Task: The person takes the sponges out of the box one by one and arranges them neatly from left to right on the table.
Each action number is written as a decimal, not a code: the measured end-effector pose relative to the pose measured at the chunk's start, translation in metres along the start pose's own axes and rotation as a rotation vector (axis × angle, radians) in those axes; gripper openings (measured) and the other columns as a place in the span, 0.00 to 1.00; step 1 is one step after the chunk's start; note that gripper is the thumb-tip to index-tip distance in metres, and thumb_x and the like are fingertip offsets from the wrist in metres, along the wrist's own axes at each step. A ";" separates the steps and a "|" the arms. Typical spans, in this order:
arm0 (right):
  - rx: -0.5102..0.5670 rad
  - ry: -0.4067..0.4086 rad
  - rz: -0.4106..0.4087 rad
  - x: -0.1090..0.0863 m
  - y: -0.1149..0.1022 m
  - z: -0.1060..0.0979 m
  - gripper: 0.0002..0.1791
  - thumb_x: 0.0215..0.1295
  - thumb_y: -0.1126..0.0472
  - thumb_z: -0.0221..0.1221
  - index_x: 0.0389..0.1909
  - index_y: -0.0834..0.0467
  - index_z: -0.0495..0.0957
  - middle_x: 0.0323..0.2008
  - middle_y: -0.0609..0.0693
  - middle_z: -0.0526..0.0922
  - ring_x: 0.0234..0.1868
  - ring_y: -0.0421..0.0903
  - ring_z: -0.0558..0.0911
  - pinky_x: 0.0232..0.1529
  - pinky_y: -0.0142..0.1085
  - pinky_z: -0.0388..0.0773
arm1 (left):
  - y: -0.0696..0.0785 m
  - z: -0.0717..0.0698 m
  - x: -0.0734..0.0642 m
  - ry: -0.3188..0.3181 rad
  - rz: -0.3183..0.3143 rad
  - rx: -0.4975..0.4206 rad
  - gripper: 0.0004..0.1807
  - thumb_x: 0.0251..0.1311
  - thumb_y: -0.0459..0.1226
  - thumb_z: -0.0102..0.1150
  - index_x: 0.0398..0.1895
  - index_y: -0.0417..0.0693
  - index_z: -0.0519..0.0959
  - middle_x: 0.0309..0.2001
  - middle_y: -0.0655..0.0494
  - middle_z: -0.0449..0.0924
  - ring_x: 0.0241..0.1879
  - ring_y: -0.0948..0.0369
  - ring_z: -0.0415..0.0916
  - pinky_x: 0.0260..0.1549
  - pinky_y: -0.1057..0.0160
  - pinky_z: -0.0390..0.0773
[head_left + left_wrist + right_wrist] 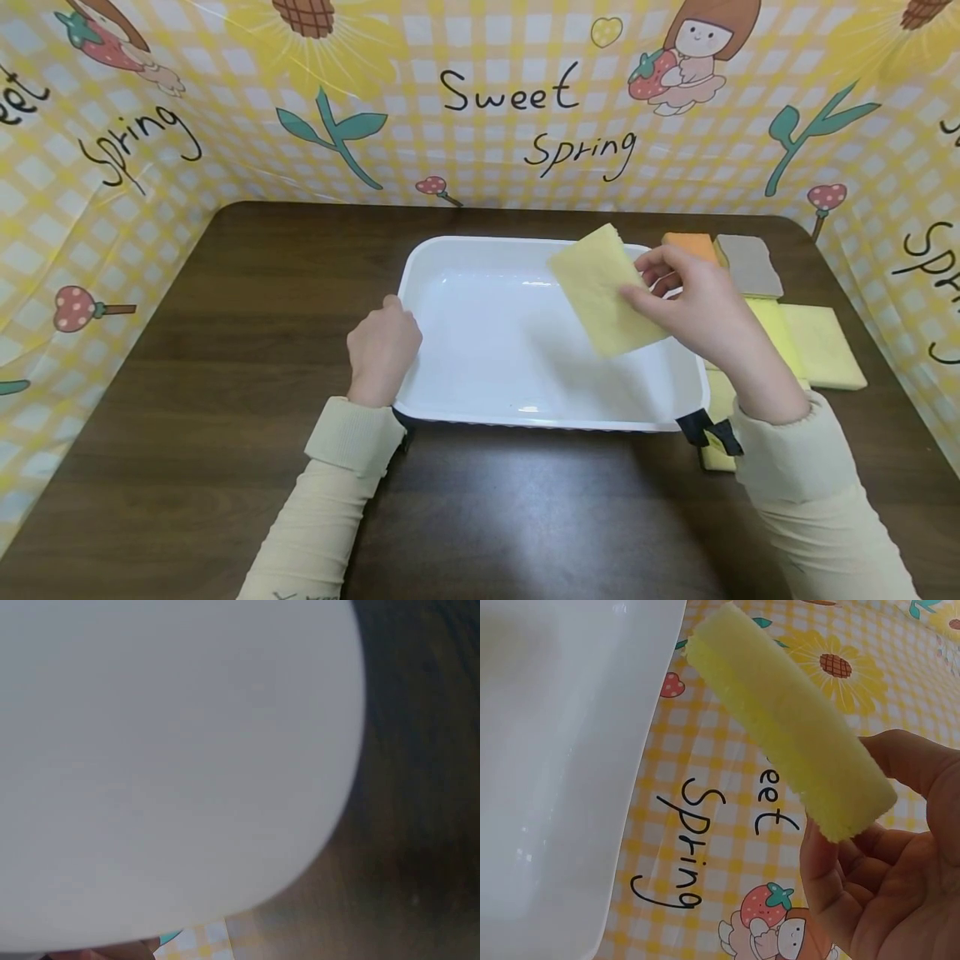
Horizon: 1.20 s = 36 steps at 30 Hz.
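A thick, square yellow sponge (pixel 606 292) is pinched at one edge between the thumb and fingers of my right hand (pixel 697 304). It is held tilted over the right part of a white rectangular tray (pixel 472 350). In the right wrist view the sponge (pixel 791 724) appears edge-on, with a rough side, and the right hand (pixel 885 862) grips its lower end. My left hand (pixel 384 346) grips the tray's left rim with curled fingers, its fingertips mostly hidden. The tray's outside (pixel 180 765) fills most of the left wrist view.
To the tray's right lie an orange block (pixel 688 245), a grey block (pixel 748 265), and several yellow pieces, including a pale yellow square (pixel 823 346). The right arm partly covers them. A patterned yellow checked cloth (pixel 495 150) rises behind the dark wooden table (pixel 240 333).
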State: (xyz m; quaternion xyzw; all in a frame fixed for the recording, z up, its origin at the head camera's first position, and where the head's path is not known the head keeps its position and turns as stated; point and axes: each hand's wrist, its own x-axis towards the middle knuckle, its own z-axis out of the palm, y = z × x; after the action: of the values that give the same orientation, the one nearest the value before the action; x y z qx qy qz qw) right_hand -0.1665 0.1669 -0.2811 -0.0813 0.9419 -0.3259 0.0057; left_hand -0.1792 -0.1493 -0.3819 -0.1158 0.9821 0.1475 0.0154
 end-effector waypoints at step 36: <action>-0.014 0.040 0.067 -0.012 0.043 -0.015 0.20 0.66 0.52 0.57 0.48 0.64 0.74 0.41 0.58 0.78 0.32 0.25 0.70 0.30 0.22 0.67 | 0.000 0.001 -0.001 0.015 0.006 0.005 0.17 0.69 0.36 0.38 0.45 0.29 0.72 0.23 0.39 0.77 0.16 0.54 0.71 0.12 0.62 0.65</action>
State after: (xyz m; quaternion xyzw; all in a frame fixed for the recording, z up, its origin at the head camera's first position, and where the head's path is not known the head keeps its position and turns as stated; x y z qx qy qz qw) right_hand -0.1616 0.2118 -0.2960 -0.0433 0.9462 -0.3206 -0.0029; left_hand -0.1787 -0.1488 -0.3826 -0.1138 0.9829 0.1443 0.0078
